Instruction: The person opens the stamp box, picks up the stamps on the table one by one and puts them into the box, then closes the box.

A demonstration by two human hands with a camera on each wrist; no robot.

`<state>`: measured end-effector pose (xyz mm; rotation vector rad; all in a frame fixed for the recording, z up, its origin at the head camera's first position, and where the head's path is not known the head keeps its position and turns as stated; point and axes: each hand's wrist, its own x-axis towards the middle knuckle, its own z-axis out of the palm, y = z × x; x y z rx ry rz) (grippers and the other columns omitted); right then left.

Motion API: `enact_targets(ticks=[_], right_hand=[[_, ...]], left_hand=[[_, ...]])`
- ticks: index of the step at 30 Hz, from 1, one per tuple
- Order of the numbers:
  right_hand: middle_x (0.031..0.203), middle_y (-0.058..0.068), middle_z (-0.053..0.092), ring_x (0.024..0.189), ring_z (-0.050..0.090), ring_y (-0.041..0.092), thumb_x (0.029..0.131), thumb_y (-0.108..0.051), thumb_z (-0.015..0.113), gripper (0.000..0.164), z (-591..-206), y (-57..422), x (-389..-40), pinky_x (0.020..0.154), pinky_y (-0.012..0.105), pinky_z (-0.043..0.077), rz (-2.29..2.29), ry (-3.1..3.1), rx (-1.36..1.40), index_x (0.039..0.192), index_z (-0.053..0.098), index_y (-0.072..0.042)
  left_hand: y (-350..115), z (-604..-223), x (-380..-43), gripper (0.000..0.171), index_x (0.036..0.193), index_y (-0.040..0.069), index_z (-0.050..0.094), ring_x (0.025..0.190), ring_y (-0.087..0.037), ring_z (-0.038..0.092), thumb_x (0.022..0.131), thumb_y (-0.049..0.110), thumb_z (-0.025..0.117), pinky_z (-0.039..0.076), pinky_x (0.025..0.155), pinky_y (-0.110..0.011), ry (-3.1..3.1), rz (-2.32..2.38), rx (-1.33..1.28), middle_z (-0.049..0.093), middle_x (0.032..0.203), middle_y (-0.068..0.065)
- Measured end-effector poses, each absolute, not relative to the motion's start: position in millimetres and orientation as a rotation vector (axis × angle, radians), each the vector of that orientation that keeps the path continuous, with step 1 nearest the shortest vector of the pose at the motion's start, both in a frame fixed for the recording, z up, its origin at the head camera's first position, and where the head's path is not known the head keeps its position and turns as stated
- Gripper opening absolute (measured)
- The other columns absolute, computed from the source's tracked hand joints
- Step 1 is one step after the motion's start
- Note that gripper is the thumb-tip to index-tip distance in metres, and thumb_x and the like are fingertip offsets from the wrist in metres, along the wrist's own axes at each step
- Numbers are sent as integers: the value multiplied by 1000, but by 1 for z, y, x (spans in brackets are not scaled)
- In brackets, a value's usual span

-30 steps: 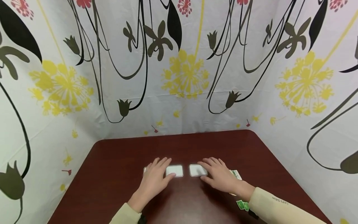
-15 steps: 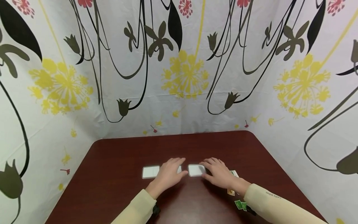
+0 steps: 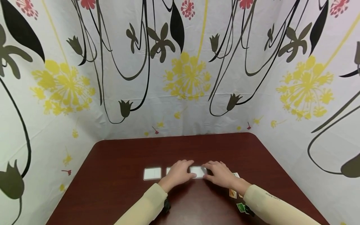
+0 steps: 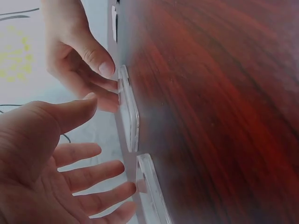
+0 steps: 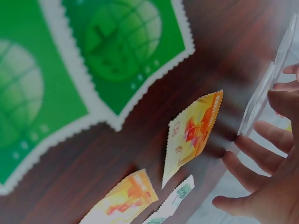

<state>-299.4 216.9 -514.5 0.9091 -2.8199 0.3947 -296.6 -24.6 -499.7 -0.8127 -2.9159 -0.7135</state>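
Three flat, clear-edged plastic cases with white faces lie in a row across the dark red table. The left case (image 3: pixel 152 173) shows whole; my left hand (image 3: pixel 180 172) covers most of the middle case (image 3: pixel 168 170). That hand hovers with fingers spread, its thumb and fingertips close to the left end of the right case (image 3: pixel 198 172). At this case's other end is my right hand (image 3: pixel 220 175), thumb at the near corner and fingers toward the far edge. The left wrist view shows the right case (image 4: pixel 130 109) edge-on, with the right hand's fingertips beside its end.
Stamps lie on the table (image 3: pixel 126 200) around my right forearm: green globe stamps (image 5: pixel 124 42), orange-yellow ones (image 5: pixel 194 133) and a pale green-and-white one (image 5: pixel 175 200). White flower-printed cloth (image 3: pixel 182 118) hangs behind the table and along both sides.
My left hand has moved right along the row, from the left case over the middle one to the right case's edge. The right hand has stayed at the right case.
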Motion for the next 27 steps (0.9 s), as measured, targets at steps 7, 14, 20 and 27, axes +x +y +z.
enact_targets(ticks=[7, 14, 20, 27], right_hand=[[117, -3, 68, 105, 64, 19, 88, -35, 79, 36, -511, 213, -301, 85, 55, 47, 403, -2850, 931, 120, 73, -20], [107, -2, 69, 92, 64, 17, 84, -35, 83, 32, -507, 210, -304, 79, 48, 48, 354, -2826, 971, 110, 75, -18], [99, -2, 70, 82, 63, 14, 79, -36, 86, 31, -501, 205, -308, 75, 45, 50, 273, -2800, 1028, 102, 77, -18], [96, -2, 69, 78, 60, 12, 77, -34, 88, 30, -500, 206, -309, 71, 38, 52, 291, -2817, 987, 101, 77, -18]], left_hand=[[-21, -505, -302, 66, 141, 11, 60, 115, -31, 59, 88, 45, 78, 51, 91, -47, -2967, -645, -805, 64, 125, -10], [-18, -511, -310, 68, 136, 13, 65, 109, -27, 56, 83, 52, 80, 50, 89, -49, -2993, -489, -806, 62, 120, -5], [-15, -514, -314, 65, 131, 13, 69, 105, -26, 54, 80, 52, 82, 49, 90, -50, -2997, -445, -795, 60, 116, -4], [-13, -515, -316, 65, 126, 14, 71, 102, -24, 52, 78, 55, 83, 48, 88, -49, -2995, -431, -795, 58, 113, -2]])
